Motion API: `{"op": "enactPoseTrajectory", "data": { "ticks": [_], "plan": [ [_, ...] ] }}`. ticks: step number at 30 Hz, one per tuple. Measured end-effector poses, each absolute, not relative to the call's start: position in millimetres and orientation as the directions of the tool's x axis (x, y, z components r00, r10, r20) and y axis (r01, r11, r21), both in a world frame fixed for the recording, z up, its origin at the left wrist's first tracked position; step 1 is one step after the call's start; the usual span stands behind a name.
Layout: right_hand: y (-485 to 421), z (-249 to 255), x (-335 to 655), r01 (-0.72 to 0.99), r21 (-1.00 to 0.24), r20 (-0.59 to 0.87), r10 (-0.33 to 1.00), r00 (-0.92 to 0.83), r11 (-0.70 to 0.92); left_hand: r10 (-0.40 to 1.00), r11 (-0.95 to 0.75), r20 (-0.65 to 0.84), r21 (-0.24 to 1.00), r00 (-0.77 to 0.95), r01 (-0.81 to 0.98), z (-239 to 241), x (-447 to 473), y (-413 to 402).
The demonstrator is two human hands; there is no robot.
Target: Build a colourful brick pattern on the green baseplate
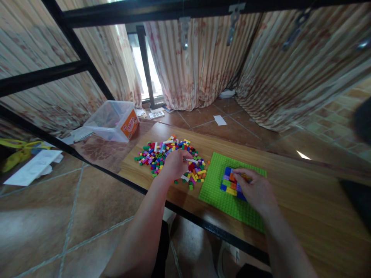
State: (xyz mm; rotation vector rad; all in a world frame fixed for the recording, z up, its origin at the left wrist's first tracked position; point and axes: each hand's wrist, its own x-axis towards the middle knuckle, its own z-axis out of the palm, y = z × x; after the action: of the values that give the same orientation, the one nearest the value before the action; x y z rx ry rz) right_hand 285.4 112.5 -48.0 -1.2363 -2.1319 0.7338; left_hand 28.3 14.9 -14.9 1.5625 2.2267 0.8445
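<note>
A heap of loose toy building bricks (150, 154) in many colours lies on the wooden bench. My left hand (174, 165) reaches into it with fingers curled together, near a white brick (191, 160); what the fingers hold is hidden. To the right lies a green studded baseplate (214, 193). A low block of blue, orange, green, yellow and purple bricks (231, 191) is built on it. My right hand (256, 189) covers the right side of this block, its thumb and fingertips pinched together at the top. Whatever is between them is too small to name.
The wooden bench (304, 200) has a dark front edge. A clear plastic bin (101, 133) with an orange label stands on the floor at left. Black metal bars (43, 73) cross above, before striped curtains (199, 69). A dark flat object (356, 200) is at far right.
</note>
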Motion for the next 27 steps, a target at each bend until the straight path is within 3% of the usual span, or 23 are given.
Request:
{"op": "enactPoseTrajectory", "data": {
  "ticks": [5, 7, 14, 27],
  "plan": [
    [98.2, -32.9, 274.5, 0.567, -0.564, 0.459, 0.799, -0.389, 0.6, 0.919, 0.226, 0.119, 0.621, -0.376, 0.75, -9.9, 29.3, 14.5],
    [86.8, -28.8, 264.1, 0.504, -0.555, 0.496, 0.75, -0.438, 0.662, 0.885, 0.269, 0.135, 0.63, -0.445, 0.728, -8.9, 29.4, 16.3],
    [52.1, -40.4, 225.7, 0.317, -0.52, 0.482, 0.579, -0.658, 0.793, 0.77, 0.374, 0.183, 0.647, -0.611, 0.665, -7.0, 21.7, 16.4],
    [45.2, -55.8, 206.5, 0.372, -0.464, 0.364, 0.556, -0.747, 0.804, 0.772, 0.33, 0.178, 0.708, -0.61, 0.624, -10.8, 12.2, 7.9]
  ]
}}
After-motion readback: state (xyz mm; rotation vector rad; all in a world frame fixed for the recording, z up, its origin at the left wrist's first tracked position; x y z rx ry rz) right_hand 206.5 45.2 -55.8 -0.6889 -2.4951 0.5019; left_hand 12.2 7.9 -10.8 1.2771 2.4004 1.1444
